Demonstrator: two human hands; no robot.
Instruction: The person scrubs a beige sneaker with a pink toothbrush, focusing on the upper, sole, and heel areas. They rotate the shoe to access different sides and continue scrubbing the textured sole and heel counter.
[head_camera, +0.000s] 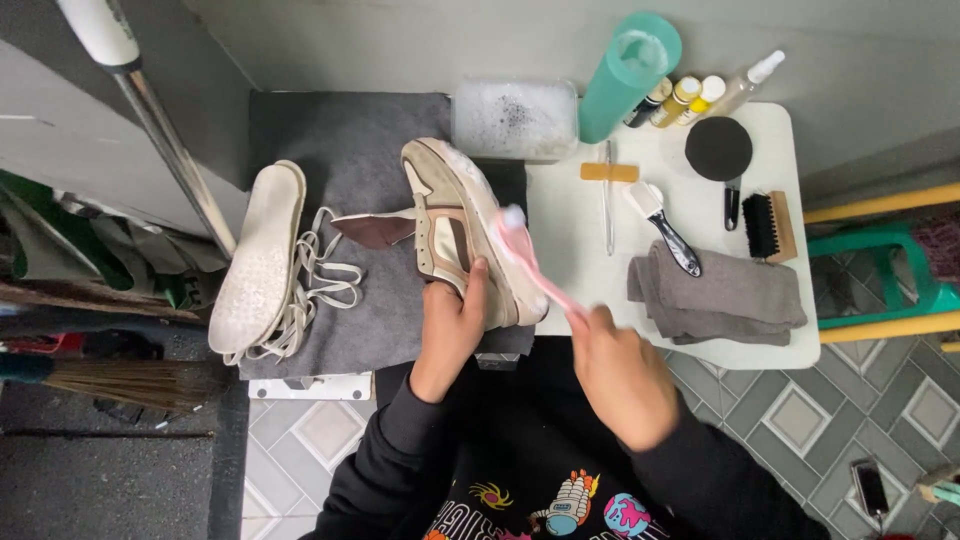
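Grey matting (340, 150) covers the work surface at centre frame, where the left hand (452, 325) wraps its fingers around a beige sneaker (465, 225). Just right, the right hand (620, 375) closes on a pink brush (530, 260), its blurred head seemingly touching the shoe's sole.

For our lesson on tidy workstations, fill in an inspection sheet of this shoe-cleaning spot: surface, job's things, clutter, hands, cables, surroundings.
Surface: white table on the right, grey mat on the left.
Job's things: shoe, tilted on the mat; pink brush with its head against the shoe's sole edge.
Clutter: insole, laces, foamy tub, teal cup, small bottles, spare brushes, grey cloth.
Hands: left hand grips the shoe; right hand holds the brush, blurred.
Cables: nothing seen.
Surroundings: tiled floor, broom, phone on the floor.
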